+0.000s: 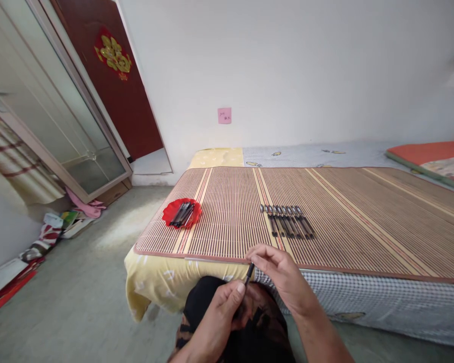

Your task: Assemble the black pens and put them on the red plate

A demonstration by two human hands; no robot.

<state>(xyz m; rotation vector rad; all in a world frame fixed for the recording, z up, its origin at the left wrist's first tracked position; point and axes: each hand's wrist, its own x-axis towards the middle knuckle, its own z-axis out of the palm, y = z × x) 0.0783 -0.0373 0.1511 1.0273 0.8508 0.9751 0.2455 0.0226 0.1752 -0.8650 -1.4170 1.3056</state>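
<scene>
A dark pen (249, 273) is held aslant above my lap, just off the front edge of the mat. My left hand (227, 305) grips its lower part between thumb and fingers. At the upper end, the thumb and forefinger of my right hand (278, 275) close on the tip. Beyond my hands, several dark pens (287, 222) lie side by side in a slanted row on the striped mat (227, 222). To the left, a red scalloped plate (166, 213) carries a small heap of similar pens (183, 214).
The mat covers a bed with a yellow and checked sheet (166, 282). Folded orange and green bedding (423, 151) rests at the far right. A white wall (287, 75) with a pink note (224, 115) stands behind. Papers and cloth (49, 232) lie on the floor at left.
</scene>
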